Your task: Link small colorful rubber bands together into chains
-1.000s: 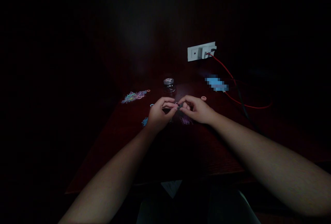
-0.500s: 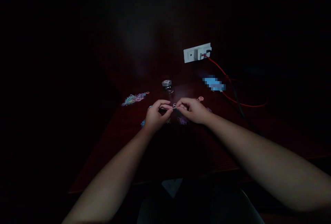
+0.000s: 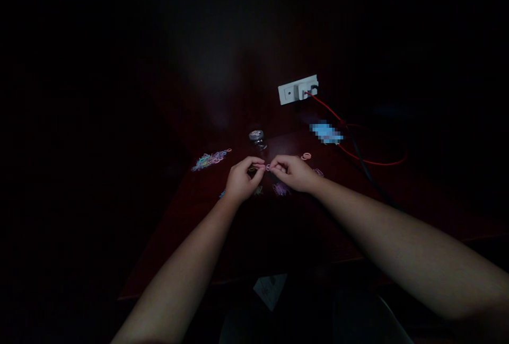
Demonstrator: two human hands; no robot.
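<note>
My left hand (image 3: pixel 243 178) is closed in a pinch over the table, thumb and forefinger close together. Facing it, my right hand (image 3: pixel 293 172) also pinches, its fingertips a short gap away. A small pale pink rubber band (image 3: pixel 268 167) shows between the fingertips; the dim light blurs how each hand grips it. Under the hands lie a purple pile of rubber bands (image 3: pixel 281 189), a small yellowish bunch (image 3: pixel 258 190) and some blue ones (image 3: pixel 222 193), partly covered by my left wrist. A mixed colourful pile (image 3: pixel 210 160) lies to the left.
Behind the hands stands a small clear jar with a lid (image 3: pixel 256 138). Peach-coloured rings (image 3: pixel 306 156) and pinkish bands (image 3: pixel 318 172) lie near my right hand. A blurred blue object (image 3: pixel 326 132) joins a red cable (image 3: pixel 358 159), which runs to a wall socket (image 3: pixel 298 90).
The view has shifted slightly. A thin pale strand that showed between the fingertips is no longer clear; the pink loop shows there now. Both hands stay pinched close together.
</note>
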